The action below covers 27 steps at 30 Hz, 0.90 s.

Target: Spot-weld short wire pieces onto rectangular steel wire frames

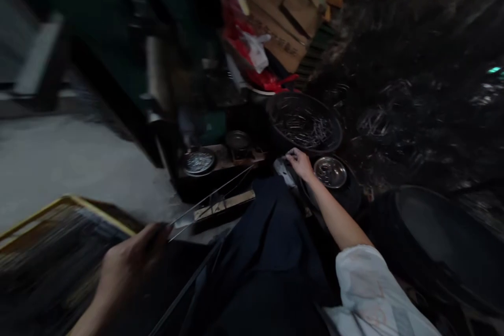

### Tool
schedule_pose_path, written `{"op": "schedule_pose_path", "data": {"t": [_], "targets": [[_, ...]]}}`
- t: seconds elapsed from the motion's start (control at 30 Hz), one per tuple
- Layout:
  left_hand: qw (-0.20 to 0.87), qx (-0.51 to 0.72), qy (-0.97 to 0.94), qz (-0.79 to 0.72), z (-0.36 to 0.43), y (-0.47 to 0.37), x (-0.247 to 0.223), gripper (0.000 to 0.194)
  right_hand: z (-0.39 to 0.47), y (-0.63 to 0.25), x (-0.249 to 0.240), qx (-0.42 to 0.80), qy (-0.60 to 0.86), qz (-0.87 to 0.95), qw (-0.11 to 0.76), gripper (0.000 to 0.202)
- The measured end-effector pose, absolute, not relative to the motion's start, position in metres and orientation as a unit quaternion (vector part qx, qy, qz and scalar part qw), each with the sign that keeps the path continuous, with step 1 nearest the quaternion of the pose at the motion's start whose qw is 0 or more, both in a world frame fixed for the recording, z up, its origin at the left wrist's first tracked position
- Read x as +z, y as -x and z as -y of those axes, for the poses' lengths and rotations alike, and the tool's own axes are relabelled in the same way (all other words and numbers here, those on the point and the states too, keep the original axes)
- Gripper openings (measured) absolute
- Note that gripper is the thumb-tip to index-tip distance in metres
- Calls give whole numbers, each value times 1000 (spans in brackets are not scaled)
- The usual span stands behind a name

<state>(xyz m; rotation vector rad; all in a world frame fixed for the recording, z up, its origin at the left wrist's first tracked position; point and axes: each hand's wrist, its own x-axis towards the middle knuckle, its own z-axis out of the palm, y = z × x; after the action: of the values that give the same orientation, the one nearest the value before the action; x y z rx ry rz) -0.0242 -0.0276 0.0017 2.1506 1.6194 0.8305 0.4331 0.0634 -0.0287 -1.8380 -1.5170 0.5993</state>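
At the lower left, my left hand (129,257) is closed around thin metal rods (212,194). They stretch up and to the right, over a narrow wooden strip (224,206). My right hand (300,164) reaches forward past my knee, its fingers drawn together; what they hold, if anything, is too small to make out. Just beside those fingers lies a crumpled whitish-grey thing (284,172), its kind unclear. A shiny metal bowl (331,172) with small pieces in it stands right of that hand. The picture is dark and blurred.
Behind my right hand is a dark basin (305,122) of thin metal pieces. A dish of small shiny pieces (199,161) sits ahead. To the left stands a yellow-rimmed crate (71,199) of rods; cardboard (271,26) and a red bag (240,39) are at the back.
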Motion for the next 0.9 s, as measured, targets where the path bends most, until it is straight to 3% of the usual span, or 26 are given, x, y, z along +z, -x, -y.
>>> {"op": "schedule_pose_path", "data": {"t": [0.1, 0.37, 0.43, 0.63, 0.9], "targets": [[138, 306, -749, -572, 26, 40, -1, 37, -64, -380, -13, 161, 674, 654, 304, 15], [141, 334, -734, -574, 24, 70, -3, 31, -10, -350, -11, 256, 704, 631, 200, 14], [142, 345, -732, -571, 25, 73, -4, 29, -11, -340, -10, 303, 703, 592, 251, 17], [109, 393, -721, -560, 26, 66, -14, 31, -57, -232, -26, 537, 560, 365, 515, 43], [146, 394, -696, -582, 32, 74, -14, 31, -78, -148, -26, 621, 457, 262, 580, 35]]}}
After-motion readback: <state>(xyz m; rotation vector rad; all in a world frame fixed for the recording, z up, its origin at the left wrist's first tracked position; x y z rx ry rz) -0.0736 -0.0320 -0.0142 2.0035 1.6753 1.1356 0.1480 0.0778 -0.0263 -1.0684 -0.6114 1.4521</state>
